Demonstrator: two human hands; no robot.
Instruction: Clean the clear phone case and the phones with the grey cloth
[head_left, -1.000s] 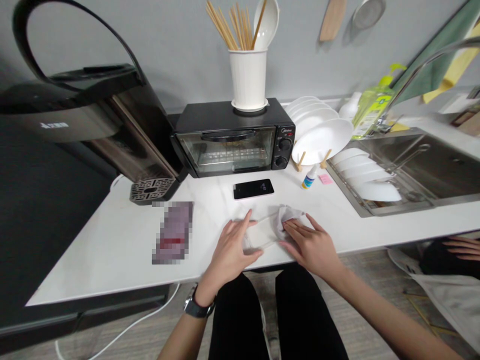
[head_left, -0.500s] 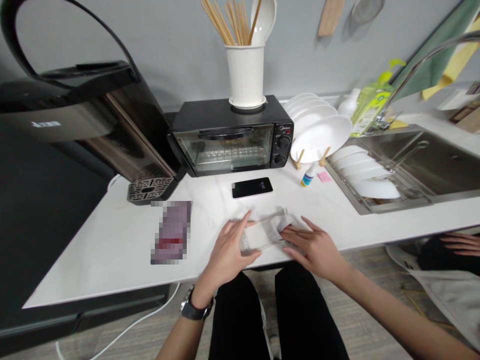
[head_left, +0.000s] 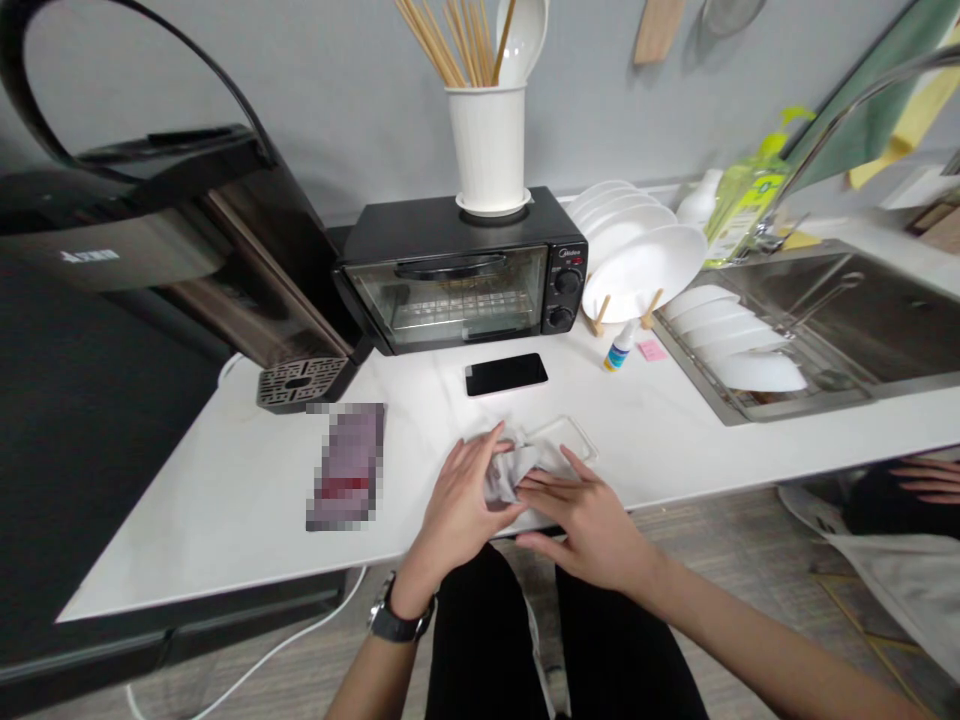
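Note:
A clear phone case (head_left: 576, 434) lies flat on the white counter in front of me. My left hand (head_left: 459, 505) holds its left end, thumb at the near edge and fingers at the far edge. My right hand (head_left: 589, 520) presses a crumpled white wipe (head_left: 513, 466) onto the case's left part, fingertips on the wipe. The wipe and my fingers hide much of the case. Just beyond it, a phone (head_left: 507, 374) rests with a dark screen. A small bottle (head_left: 619, 347) with a blue and yellow label stands farther right, beside a pink sticky pad (head_left: 652, 350).
A toaster oven (head_left: 457, 290) carries a white cup (head_left: 487, 140) of chopsticks. White plates (head_left: 645, 270) stand in a rack by the sink (head_left: 862, 330). To the left are a blurred-out purple item (head_left: 349, 465) and a black dispenser (head_left: 285, 270). Another person's hand (head_left: 930, 480) shows at far right.
My right hand has slid the wipe leftward along the case, from its right part to its left end, uncovering the right end. My left hand stays in place. The phone's screen has gone dark.

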